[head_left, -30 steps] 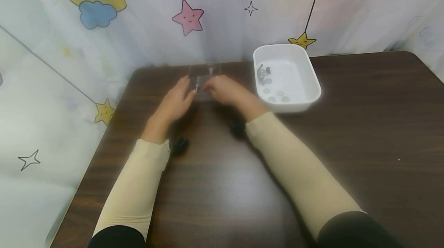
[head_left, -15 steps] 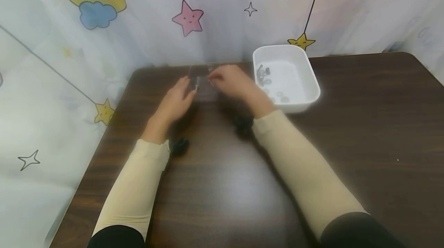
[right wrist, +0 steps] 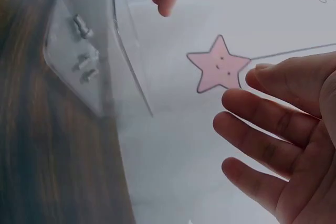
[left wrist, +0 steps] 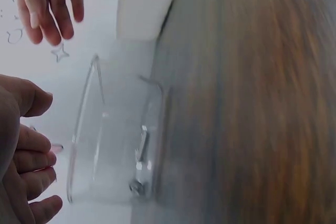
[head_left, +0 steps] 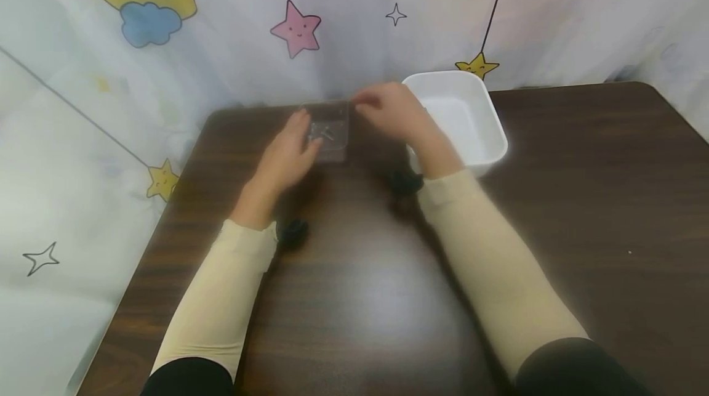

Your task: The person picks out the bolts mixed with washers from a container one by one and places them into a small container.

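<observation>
A clear, open-topped plastic box (head_left: 334, 154) stands on the table near its back edge. Small metal bolts (right wrist: 82, 27) lie on its bottom, best seen in the right wrist view. My left hand (head_left: 285, 153) is at the box's left side, fingers loosely bent; whether it touches the wall I cannot tell. Between the box and a white tub (head_left: 473, 131) hovers my right hand (head_left: 396, 111). Its fingers (right wrist: 257, 114) are spread apart in the right wrist view, with nothing between them. That hand and its forearm hide the tub's left part.
The dark wooden table (head_left: 354, 297) extends toward me and to the right. A printed curtain (head_left: 354, 45) hangs directly behind the box and tub. Black wrist-worn devices (head_left: 407, 182) stick out under both wrists.
My right hand has moved from over the clear box rightward to the tub's left edge. The left hand has stayed beside the box. The head view has shifted slightly.
</observation>
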Motion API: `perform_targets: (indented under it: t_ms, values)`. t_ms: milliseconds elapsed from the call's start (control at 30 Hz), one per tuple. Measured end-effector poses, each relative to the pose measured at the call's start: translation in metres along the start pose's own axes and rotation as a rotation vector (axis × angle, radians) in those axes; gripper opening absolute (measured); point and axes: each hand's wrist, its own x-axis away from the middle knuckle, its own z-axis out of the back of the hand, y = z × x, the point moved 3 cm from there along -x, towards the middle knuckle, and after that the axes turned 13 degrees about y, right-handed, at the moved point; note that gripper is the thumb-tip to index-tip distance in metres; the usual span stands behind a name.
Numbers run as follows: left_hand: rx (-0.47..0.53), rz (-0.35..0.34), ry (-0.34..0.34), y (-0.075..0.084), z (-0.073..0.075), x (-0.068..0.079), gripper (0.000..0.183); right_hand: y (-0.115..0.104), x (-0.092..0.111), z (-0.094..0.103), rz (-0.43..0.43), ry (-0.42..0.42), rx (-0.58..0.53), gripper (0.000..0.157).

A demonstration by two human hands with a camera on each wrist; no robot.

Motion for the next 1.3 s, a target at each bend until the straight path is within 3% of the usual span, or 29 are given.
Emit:
perform_targets:
  t_ms: [267, 533, 767, 900, 1033, 1300]
  values:
    - [0.054, -0.033, -0.031, 0.029, -0.009, -0.006, 0.067, 0.015, 0.006, 0.013, -0.083, 0.041, -0.038, 0.030]
    - [0.089, -0.104, -0.050, 0.075, -0.022, -0.020, 0.066, 0.017, 0.003, 0.039, -0.157, 0.008, -0.041, 0.034]
    - [0.053, -0.204, -0.085, 0.109, -0.051, -0.022, 0.066, 0.022, -0.009, 0.068, -0.163, 0.017, 0.012, 0.035]
    - [0.016, -0.229, -0.094, 0.119, -0.074, -0.021, 0.071, 0.033, -0.018, 0.075, -0.163, 0.005, 0.051, 0.036]
    - [-0.022, -0.205, -0.094, 0.125, -0.089, -0.020, 0.079, 0.049, -0.025, 0.075, -0.207, -0.044, 0.079, 0.037]
    - [-0.023, -0.151, -0.129, 0.128, -0.096, -0.018, 0.085, 0.088, -0.030, 0.059, -0.335, -0.170, 0.104, 0.041]
